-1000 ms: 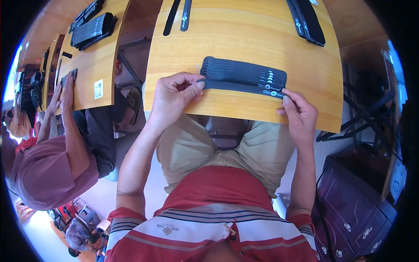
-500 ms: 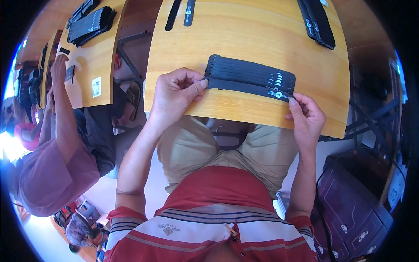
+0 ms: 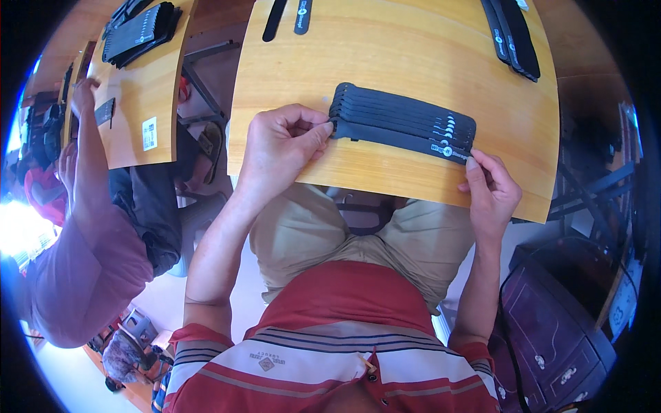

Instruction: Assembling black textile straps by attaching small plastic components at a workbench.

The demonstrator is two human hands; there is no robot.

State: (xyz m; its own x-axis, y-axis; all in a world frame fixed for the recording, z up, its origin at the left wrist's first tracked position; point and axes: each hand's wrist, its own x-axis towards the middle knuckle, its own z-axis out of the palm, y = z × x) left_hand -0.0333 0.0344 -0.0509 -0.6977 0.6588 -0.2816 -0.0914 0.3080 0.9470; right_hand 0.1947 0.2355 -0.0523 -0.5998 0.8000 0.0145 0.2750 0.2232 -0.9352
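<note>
Several flat black straps (image 3: 406, 107) lie overlapped in a staggered row on the wooden table (image 3: 296, 76), rounded ends to the left and pale print to the right. Along the row's near side runs the nearest black strap (image 3: 389, 141). My left hand (image 3: 289, 144) pinches its left end between thumb and fingers. At its right end, my right hand (image 3: 490, 184) is closed, with thumb and forefinger on the strap's corner.
Two single straps (image 3: 301, 17) lie at the table's far left, and a strap pile (image 3: 511, 38) at its far right. Leftward, a co-worker (image 3: 103, 241) sits at another table (image 3: 148, 89) holding more straps (image 3: 141, 34). A dark purple drawer cabinet (image 3: 551, 330) stands at lower right.
The nearest strap now lies closer against the row, both my hands moving with it. The co-worker's hand has shifted, and the small black piece near it no longer shows.
</note>
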